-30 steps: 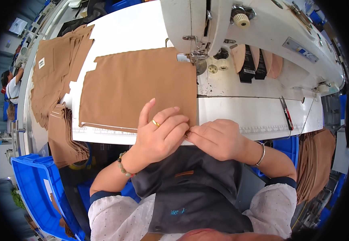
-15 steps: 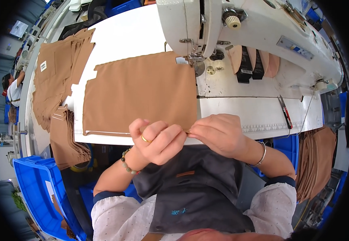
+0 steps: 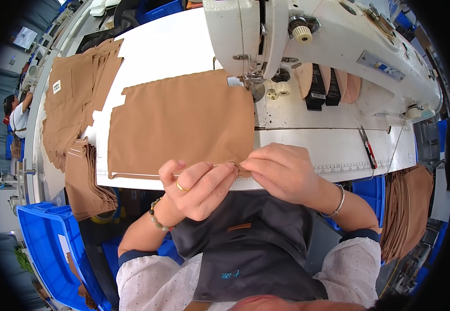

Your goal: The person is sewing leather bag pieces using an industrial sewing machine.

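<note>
A brown fabric panel [image 3: 183, 122] lies flat on the white sewing table [image 3: 173, 49], its far right corner under the needle of the white sewing machine [image 3: 318, 36]. My left hand [image 3: 196, 189] curls around the panel's near edge at the table's front. My right hand [image 3: 282, 171] pinches the same edge at its near right corner, fingertips touching those of the left hand.
A stack of brown fabric pieces [image 3: 74, 93] lies at the table's left, with more [image 3: 85, 181] hanging over the edge. Small scissors [image 3: 367, 147] rest on the right. Blue bins [image 3: 54, 249] stand below left. More brown pieces [image 3: 409, 207] hang at the right. Another person [image 3: 15, 111] works far left.
My left hand lifted off the panel's flat surface and curled onto its near edge. The right hand stayed at the near right corner.
</note>
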{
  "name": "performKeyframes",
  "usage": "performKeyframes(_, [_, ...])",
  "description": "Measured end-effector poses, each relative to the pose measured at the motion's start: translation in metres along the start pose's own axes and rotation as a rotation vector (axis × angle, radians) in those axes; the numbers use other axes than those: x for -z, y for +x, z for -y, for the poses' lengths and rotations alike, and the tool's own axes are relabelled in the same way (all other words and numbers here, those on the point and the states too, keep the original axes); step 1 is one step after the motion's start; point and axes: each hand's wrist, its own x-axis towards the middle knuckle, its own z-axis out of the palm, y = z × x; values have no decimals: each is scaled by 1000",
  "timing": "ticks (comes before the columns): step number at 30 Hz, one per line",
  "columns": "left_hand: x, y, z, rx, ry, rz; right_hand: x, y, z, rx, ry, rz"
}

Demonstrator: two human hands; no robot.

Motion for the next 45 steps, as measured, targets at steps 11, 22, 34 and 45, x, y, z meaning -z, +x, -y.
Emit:
performKeyframes(11, [-10, -6, -6, 89, -134, -97, -2, 2, 4, 16, 18, -30])
performKeyframes(22, [-10, 9, -6, 139, -95, -66, -5, 0, 3, -15, 45, -66])
performKeyframes(34, [-4, 11, -24, 368, -137, 116, -7, -14, 1, 124, -100, -23])
performKeyframes(45, [-1, -2, -11, 174, -258, 142, 0, -19, -2, 181, -158, 10])
